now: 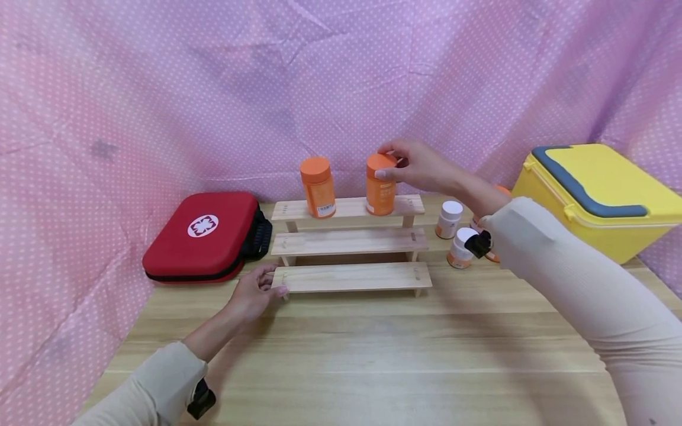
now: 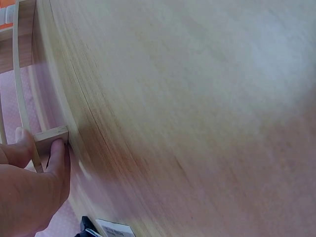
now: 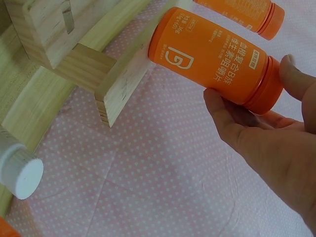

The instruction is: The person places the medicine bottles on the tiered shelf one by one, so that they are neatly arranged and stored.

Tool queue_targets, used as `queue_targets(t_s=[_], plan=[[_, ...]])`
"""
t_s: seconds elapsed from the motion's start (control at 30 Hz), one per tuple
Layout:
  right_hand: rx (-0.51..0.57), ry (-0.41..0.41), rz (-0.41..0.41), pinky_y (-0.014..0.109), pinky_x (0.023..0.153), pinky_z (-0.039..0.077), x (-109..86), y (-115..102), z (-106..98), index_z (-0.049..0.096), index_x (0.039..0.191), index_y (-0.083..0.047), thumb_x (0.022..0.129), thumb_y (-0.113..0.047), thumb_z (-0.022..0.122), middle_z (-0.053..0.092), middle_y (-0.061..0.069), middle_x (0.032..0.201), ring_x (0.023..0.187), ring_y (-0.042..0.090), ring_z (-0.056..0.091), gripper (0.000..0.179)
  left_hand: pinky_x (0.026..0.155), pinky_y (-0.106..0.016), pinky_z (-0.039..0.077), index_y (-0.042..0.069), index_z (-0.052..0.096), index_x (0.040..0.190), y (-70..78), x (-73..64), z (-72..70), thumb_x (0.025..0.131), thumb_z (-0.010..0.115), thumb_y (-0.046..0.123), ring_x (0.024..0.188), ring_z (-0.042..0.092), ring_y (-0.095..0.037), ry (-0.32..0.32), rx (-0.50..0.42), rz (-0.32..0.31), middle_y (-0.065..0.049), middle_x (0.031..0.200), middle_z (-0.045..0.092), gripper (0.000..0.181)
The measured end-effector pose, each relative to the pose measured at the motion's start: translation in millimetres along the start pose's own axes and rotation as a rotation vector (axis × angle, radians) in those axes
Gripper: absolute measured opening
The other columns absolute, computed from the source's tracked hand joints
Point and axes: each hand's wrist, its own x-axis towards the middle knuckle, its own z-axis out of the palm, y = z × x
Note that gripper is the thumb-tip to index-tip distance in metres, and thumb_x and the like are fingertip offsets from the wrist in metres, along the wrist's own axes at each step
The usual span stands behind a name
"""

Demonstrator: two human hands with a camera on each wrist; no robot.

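A three-step wooden rack [image 1: 351,277] stands on the table. My left hand [image 1: 254,294] grips the left end of its lowest step, thumb on the board and fingers at the leg, as the left wrist view shows. On the top step, toward the right, stands an orange pill bottle [image 1: 380,192]; my right hand [image 1: 421,168] holds it by the cap between thumb and fingers. In the right wrist view the held bottle [image 3: 212,57] shows white lettering, its base at the board. Another orange bottle [image 1: 319,192] stands upright farther left on the same step.
Right of the rack stand two white-capped bottles, a rear one [image 1: 449,220] and a front one [image 1: 460,248]; more orange bottles are partly hidden behind my right arm. A yellow box [image 1: 602,219] stands at the right, a red first-aid case [image 1: 205,236] at the left. A dotted pink curtain [image 1: 256,89] hangs behind.
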Motion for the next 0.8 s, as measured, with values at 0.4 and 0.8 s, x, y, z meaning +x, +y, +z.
queue_targets(t_s=[0.4,0.8], plan=[[0.04,-0.086,0.036,0.048,0.106,0.035,-8.0,-1.3,-8.3,0.027,0.15,-0.004,0.094,-0.026,0.063,0.042,0.019,0.143,0.129,0.035,0.043,0.069,0.088,-0.031,0.049,-0.005,0.047,0.135,1.8,-1.7,1.4,0.087,0.07,0.004,0.107,0.059,-0.028,-0.002,0.011,-0.005,-0.023,0.122,0.06,0.054],[-0.06,0.062,0.035,0.052,0.104,0.035,-79.0,20.8,-33.5,0.034,0.147,-0.005,0.094,-0.029,0.063,0.046,0.02,0.14,0.128,0.036,0.043,0.065,0.087,-0.029,0.049,-0.005,0.043,0.138,2.4,-2.1,0.7,0.087,0.069,0.004,0.107,0.058,-0.026,-0.004,0.01,-0.018,-0.023,0.124,0.06,0.058]])
